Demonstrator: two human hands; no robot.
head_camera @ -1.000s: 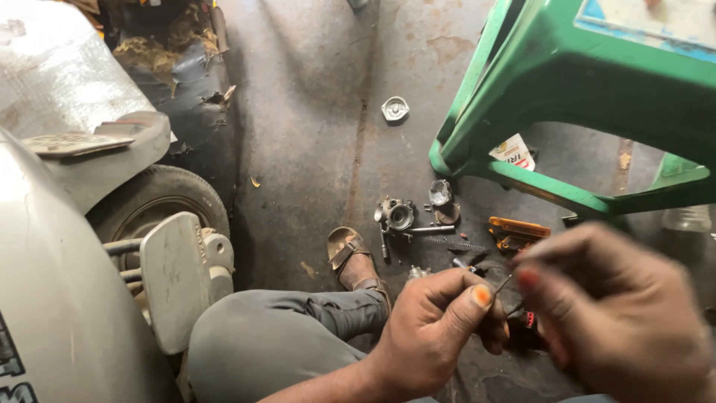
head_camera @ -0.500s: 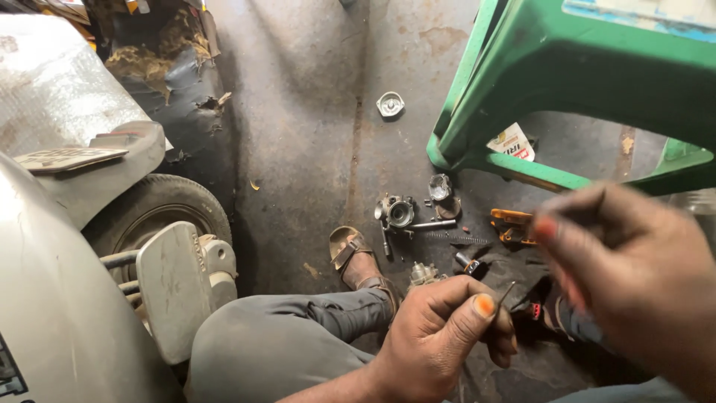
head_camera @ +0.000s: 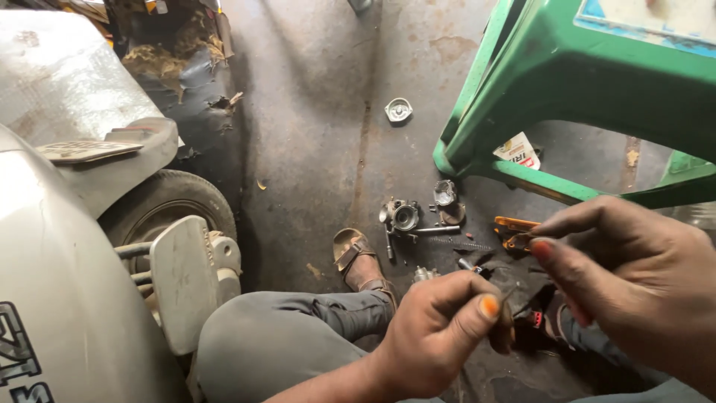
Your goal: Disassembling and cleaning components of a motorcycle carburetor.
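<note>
My left hand (head_camera: pixel 440 332) is low in the middle, with thumb and fingers pinched on a small dark metal part (head_camera: pixel 504 328); a thin pin sticks up from it. My right hand (head_camera: pixel 634 287) hovers just to the right and above. Its thumb and forefinger are pressed together at the tips, and whether anything sits between them is hidden. Under the hands, on the stained concrete floor, lie a dismantled carburettor body (head_camera: pixel 403 215), a small metal cup (head_camera: pixel 445 192), a thin spring (head_camera: pixel 456 242) and an orange-handled tool (head_camera: pixel 513 224).
A green plastic stool (head_camera: pixel 597 89) stands at the upper right, with a small printed packet (head_camera: pixel 517 149) under it. A grey scooter body (head_camera: pixel 52 298) and its tyre (head_camera: pixel 168 198) fill the left. My sandalled foot (head_camera: pixel 358 257) rests in the middle. A round metal cap (head_camera: pixel 398 110) lies farther off.
My right hand has drawn away from the left hand, up and to the right. The left hand keeps its pinch on the small part and has barely moved.
</note>
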